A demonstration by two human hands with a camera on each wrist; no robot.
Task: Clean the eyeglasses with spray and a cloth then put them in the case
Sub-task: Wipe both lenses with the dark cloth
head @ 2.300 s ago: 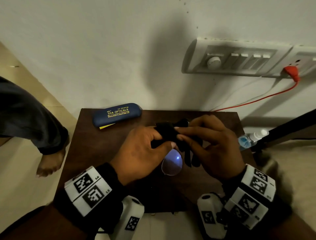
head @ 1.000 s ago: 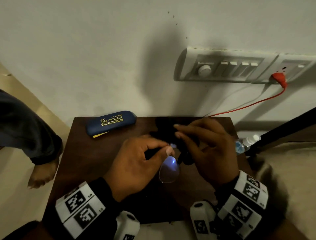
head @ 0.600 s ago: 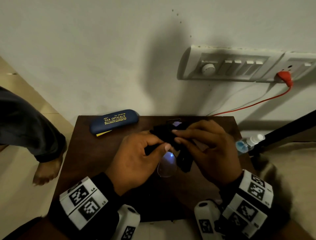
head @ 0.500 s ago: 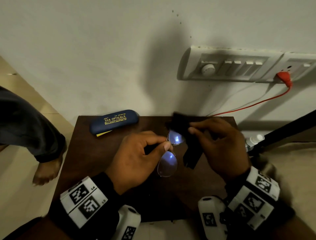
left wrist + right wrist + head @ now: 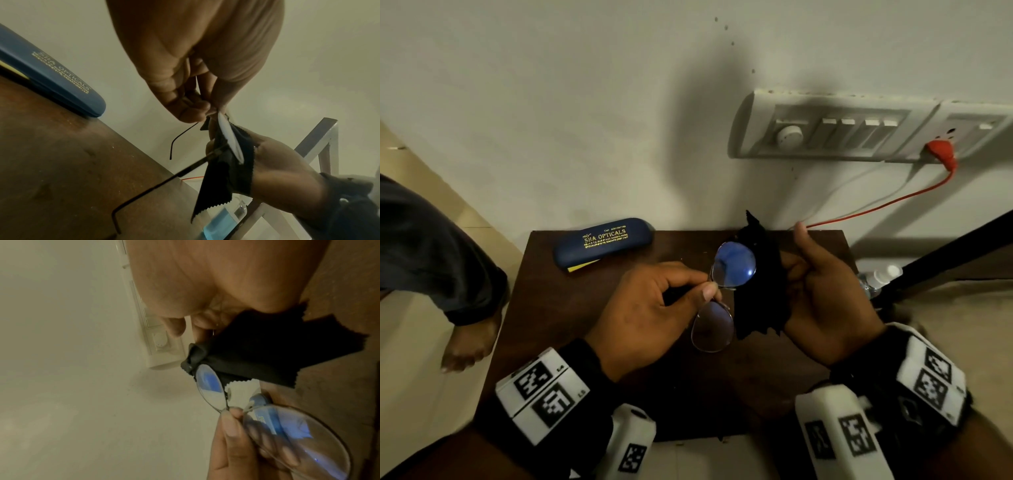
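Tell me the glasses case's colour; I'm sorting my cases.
Dark blue case with gold lettering, seen best in the head view.

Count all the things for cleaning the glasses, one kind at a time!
Thin-rimmed metal eyeglasses, pinched by the left hand: 1
Black cleaning cloth with zigzag edges, held by the right hand: 1
Dark blue hard eyeglass case: 1
Clear spray bottle of blue liquid: 1
Total: 4

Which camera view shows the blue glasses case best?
The head view: the whole glasses case lies closed at the table's back left, gold lettering readable. The left wrist view shows only one end of it, close and slanted. The right wrist view does not show it clearly.
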